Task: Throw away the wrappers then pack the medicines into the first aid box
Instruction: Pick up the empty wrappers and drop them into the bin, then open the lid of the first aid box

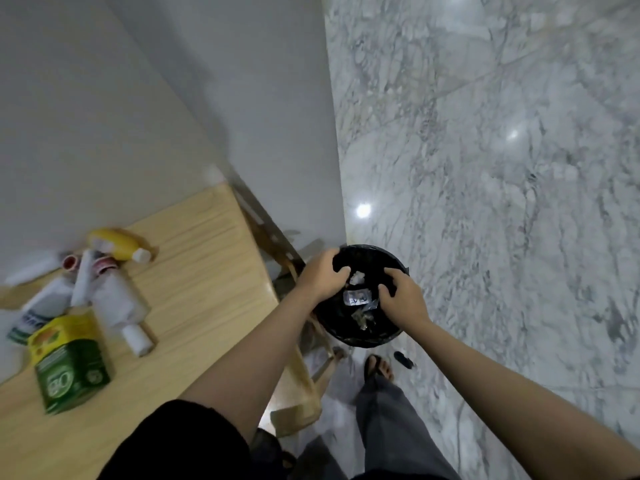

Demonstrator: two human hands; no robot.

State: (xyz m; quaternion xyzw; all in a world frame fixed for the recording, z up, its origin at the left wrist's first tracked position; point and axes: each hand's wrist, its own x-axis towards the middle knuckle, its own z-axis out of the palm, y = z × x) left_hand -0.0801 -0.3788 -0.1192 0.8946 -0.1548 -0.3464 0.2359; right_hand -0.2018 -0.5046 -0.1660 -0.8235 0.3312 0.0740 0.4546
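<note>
A: Fingers (341, 271) of both hands curl loosely over the round black bin (398, 263), gripping nothing; crumpled wrappers (358, 296) lie inside.
B: Shake off stragglers, then go for the medicines (117, 303) on the pale wooden bench (207, 271).
</note>
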